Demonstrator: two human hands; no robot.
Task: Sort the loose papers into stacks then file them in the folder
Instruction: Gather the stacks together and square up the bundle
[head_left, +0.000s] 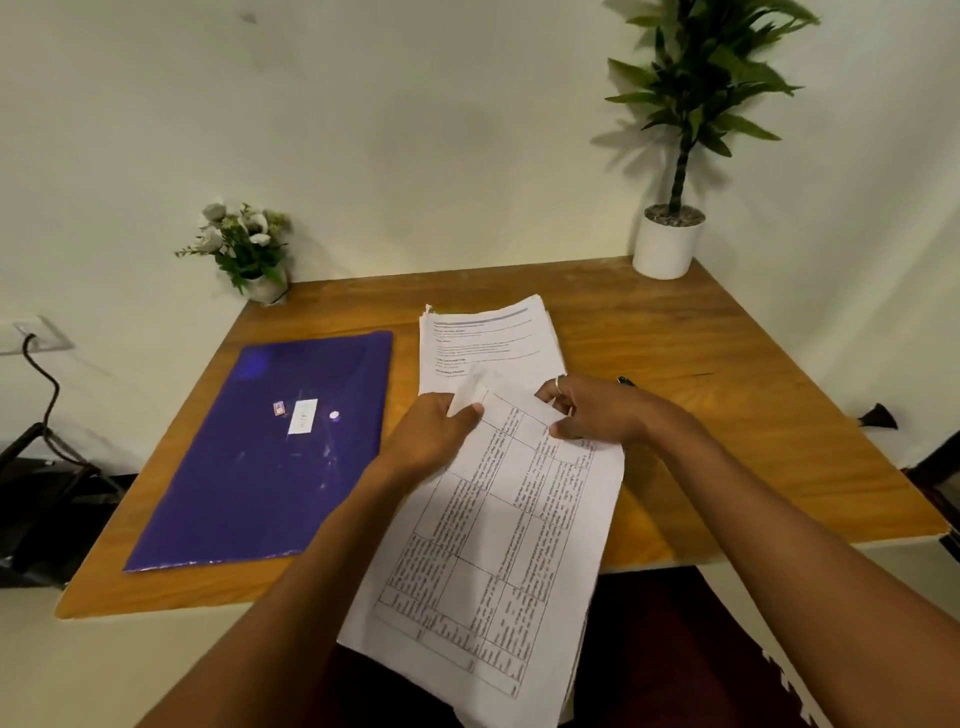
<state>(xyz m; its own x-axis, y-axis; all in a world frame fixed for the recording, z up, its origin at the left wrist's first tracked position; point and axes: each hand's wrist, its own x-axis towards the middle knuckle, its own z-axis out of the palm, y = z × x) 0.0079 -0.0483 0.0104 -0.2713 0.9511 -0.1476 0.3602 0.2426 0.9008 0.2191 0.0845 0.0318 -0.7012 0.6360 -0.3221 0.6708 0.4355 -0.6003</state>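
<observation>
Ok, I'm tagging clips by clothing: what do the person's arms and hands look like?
Both forearms are bare, no sleeves in view. The right hand wears a thin silvery ring on one finger. The left hand shows no ring, watch or glove.

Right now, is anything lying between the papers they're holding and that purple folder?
Nothing visible does. The left hand and right hand hold the papers just right of the folder, and only wooden table shows between them. The folder itself looks shut, so it would probably need opening first.
</observation>
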